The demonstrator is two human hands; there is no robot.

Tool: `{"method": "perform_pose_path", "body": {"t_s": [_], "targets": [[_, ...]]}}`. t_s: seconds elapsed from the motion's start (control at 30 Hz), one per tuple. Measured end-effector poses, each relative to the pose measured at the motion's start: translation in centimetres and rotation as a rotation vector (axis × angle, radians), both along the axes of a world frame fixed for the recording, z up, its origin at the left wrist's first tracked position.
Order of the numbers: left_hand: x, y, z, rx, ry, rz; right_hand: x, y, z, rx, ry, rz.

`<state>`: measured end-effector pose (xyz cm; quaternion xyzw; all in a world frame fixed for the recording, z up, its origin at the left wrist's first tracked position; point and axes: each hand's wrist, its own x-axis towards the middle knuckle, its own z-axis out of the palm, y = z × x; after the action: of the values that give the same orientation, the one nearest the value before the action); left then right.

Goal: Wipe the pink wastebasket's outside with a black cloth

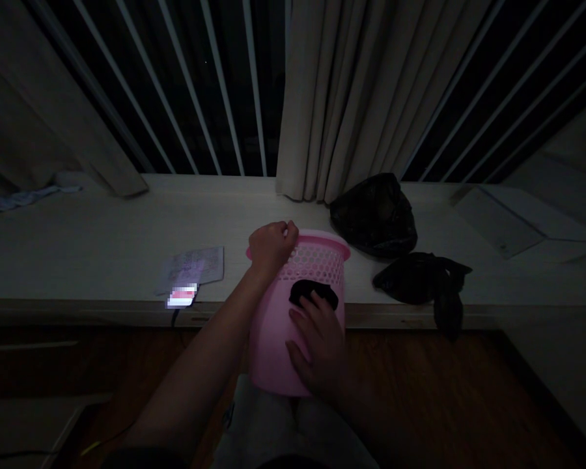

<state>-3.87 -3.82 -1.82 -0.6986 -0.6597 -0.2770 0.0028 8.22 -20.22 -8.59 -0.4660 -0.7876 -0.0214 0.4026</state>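
A pink plastic bin (278, 352) with a perforated band near its rim lies tilted over my lap, with its mouth end toward the white ledge. My left hand (273, 246) is closed around the bin's rim at its far left. Low on the near side, my right hand (320, 345) presses a soft black piece, like a cloth (305, 292), against the bin wall. Its fingertips overlap the cloth, and the thumb is spread apart on the pink surface. Dim light hides the cloth's detail and the inside of the bin.
Two black plastic bags (376, 218) (415, 280) sit right of the bin on the ledge (102, 241). Left are printed papers (195, 264) and a lit phone-like screen (181, 296) with a cable. Beige curtains (317, 98) and window bars stand behind; a white box (502, 221) is far right.
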Motion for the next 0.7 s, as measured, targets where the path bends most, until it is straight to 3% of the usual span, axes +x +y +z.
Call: {"method": "perform_pose_path", "body": {"t_s": [0.13, 0.27, 0.4, 0.53, 0.7], "targets": [[-0.2, 0.0, -0.1, -0.005, -0.029, 0.002, 0.1, -0.5, 0.5, -0.062, -0.014, -0.031], [-0.2, 0.0, -0.2, -0.007, -0.042, 0.001, -0.1, -0.9, 1.1, -0.062, -0.117, 0.123], [0.0, -0.1, 0.0, -0.016, -0.04, -0.008, 0.1, -1.2, 0.9, -0.084, -0.055, -0.03], [0.0, -0.2, 0.1, -0.03, -0.029, 0.004, 0.5, -1.2, 0.6, -0.047, -0.099, 0.083], [-0.1, -0.2, 0.0, -0.005, 0.011, 0.011, -0.5, -1.0, 1.0, -0.02, -0.015, 0.017]]}}
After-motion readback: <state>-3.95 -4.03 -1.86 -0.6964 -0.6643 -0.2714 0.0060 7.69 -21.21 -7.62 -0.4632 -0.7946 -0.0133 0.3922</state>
